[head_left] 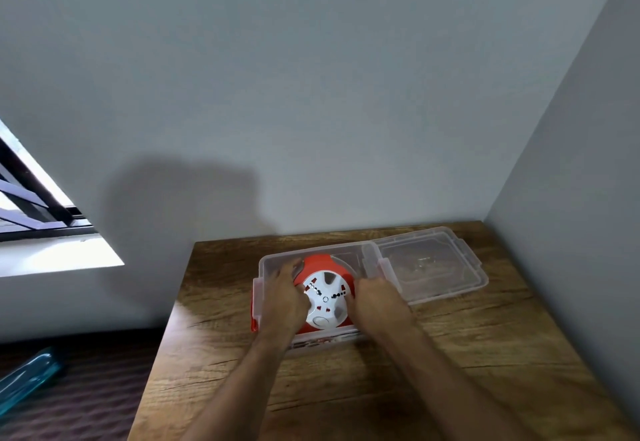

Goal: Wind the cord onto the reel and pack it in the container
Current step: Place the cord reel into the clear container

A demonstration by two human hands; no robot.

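A round cord reel (325, 297) with a red rim and a white socket face lies flat inside a clear plastic container (349, 253) on the wooden table. My left hand (282, 297) grips the reel's left edge inside the container. My right hand (375, 302) grips its right edge. No loose cord is visible; the winding is hidden by the reel's face and my hands. A red latch (254, 321) shows at the container's left end.
The container's clear lid (433, 264) lies on the table just to the right, touching the container. The table (450, 354) stands in a wall corner. A teal object (27, 378) lies on the dark floor at left.
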